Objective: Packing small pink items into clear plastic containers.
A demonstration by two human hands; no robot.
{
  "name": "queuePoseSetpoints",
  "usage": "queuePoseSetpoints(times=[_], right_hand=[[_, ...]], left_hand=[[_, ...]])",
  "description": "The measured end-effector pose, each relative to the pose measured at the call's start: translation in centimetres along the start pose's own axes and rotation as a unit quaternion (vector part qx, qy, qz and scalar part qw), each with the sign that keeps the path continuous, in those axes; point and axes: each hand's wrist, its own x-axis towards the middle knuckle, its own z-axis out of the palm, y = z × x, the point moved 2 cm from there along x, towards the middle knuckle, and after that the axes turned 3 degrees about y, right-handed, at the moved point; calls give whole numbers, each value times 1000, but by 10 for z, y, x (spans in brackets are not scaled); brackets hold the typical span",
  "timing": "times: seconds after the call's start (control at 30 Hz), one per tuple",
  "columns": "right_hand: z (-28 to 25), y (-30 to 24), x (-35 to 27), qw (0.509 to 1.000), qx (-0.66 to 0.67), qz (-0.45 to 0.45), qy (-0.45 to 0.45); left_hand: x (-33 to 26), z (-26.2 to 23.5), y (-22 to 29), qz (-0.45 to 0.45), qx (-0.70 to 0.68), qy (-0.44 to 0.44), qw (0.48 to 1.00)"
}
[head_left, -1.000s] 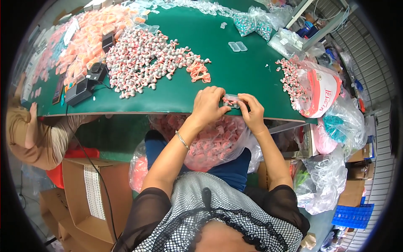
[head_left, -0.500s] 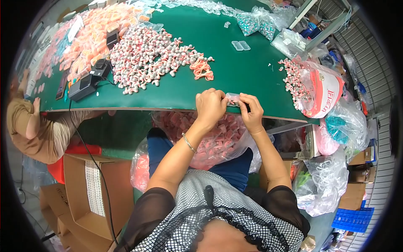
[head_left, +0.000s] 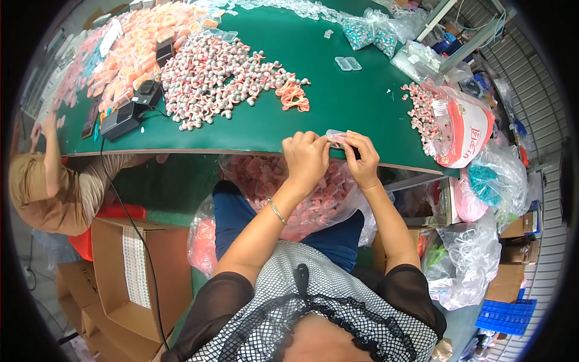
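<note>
Just above the table's front edge, a small clear plastic case (head_left: 335, 137) with something pinkish inside is held between my two hands. My left hand (head_left: 304, 158) is closed with bent fingers at the case's left end. Thumb and fingers of my right hand (head_left: 363, 160) pinch its right end. Fingers cover part of the case, and I cannot tell whether its lid is fully closed. Beyond my hands lie a bundle of orange cords (head_left: 293, 96) and a big heap of small pink-and-grey curved pieces (head_left: 208, 78).
Orange cases (head_left: 136, 51) pile up at the far left, near black boxy devices (head_left: 120, 120). A red-and-white bag (head_left: 464, 130) spills pieces at right. A bag of pink cases (head_left: 307, 205) sits below the table. A co-worker (head_left: 51, 187) sits left; cardboard boxes (head_left: 169, 265) stand on the floor.
The case has tipped and risen slightly between my hands, showing more of its clear top. My left fingers have shifted a little. The co-worker's arm at left has moved up onto the table.
</note>
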Motion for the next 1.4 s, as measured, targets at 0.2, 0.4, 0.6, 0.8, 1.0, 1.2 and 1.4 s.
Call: queuePoseSetpoints(times=[0.2, 0.4, 0.6, 0.8, 1.0, 1.2, 1.4], right_hand=[[0, -2, 2, 1000, -2, -14, -3], [2, -2, 0, 999, -6, -40, -12], [-5, -2, -4, 997, -25, -65, -35], [-8, -7, 6, 997, 8, 4, -77], [-12, -9, 10, 991, 16, 23, -134], [-7, -13, 8, 989, 30, 5, -147], [-7, -17, 11, 984, 53, 8, -169]], left_hand=[[-22, -2, 18, 33, 85, -61, 994], [-21, -8, 23, 9, 72, -41, 997], [-11, -11, 7, -31, -12, -106, 994], [23, 5, -13, 138, -88, -131, 978], [23, -6, -17, 146, -141, -158, 966], [25, -16, -21, 170, -154, -176, 957], [23, -16, -27, 162, -188, -187, 950]])
